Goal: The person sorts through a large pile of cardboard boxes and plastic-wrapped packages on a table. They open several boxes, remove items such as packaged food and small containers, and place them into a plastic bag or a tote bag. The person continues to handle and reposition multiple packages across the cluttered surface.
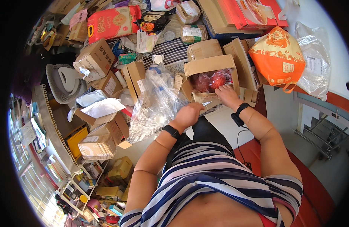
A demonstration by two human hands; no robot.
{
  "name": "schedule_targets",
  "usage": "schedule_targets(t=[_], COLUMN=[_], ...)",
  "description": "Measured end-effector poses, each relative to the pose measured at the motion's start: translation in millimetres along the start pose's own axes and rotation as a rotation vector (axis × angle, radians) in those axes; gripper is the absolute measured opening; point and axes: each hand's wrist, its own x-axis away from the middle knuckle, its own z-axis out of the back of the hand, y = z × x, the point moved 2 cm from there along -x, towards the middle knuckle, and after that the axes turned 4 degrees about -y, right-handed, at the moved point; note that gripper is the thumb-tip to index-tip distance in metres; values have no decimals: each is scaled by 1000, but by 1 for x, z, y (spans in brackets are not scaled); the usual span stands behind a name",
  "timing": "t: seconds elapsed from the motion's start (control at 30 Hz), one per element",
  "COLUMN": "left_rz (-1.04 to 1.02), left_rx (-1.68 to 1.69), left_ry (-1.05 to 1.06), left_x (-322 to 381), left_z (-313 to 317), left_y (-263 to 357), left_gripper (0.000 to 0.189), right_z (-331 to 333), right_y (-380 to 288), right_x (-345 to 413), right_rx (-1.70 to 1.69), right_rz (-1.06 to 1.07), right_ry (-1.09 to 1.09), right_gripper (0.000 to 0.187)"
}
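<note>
An open cardboard box point(210, 63) lies before me with its far flap raised. Inside are red round things point(218, 80) in clear plastic, one of them apparently in red foam netting. My right hand point(227, 95) grips the near edge of the box at its right side, its fingertips close to the netted thing. Just left of the box's front, my left hand point(191, 113) is curled, with its palm hidden. A small shiny piece shows by its fingertips; whether the hand holds it is unclear. Crumpled clear plastic wrap point(157, 105) lies beside my left hand.
Several closed cartons point(95, 59) and a white mailer bag point(103, 108) crowd the left side. A red rice bag point(114, 24) lies at the back. An orange flowered bag point(279, 59) stands at right, beside a silvery bubble mailer point(315, 61). A black cable point(239, 142) hangs near my right forearm.
</note>
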Motion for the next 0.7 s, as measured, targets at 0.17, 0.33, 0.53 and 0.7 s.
schedule_targets(t=[0.17, 0.33, 0.53, 0.7], left_rz=[173, 318, 301, 426], left_rx=[-32, -121, -668, -663], left_ry=[-415, -460, -503, -616], left_x=[13, -4, -45, -87], left_z=[-67, -135, -193, -204], left_y=[-47, -103, -117, -129], left_gripper=[26, 46, 98, 122], right_z=[-7, 17, 40, 24], right_y=[-7, -35, -48, -40], right_x=[15, 65, 138, 173], right_rx=[-180, -400, -612, -744], right_rz=[-169, -346, -754, -1013], right_ry=[23, 73, -27, -85], right_gripper=[26, 32, 30, 28])
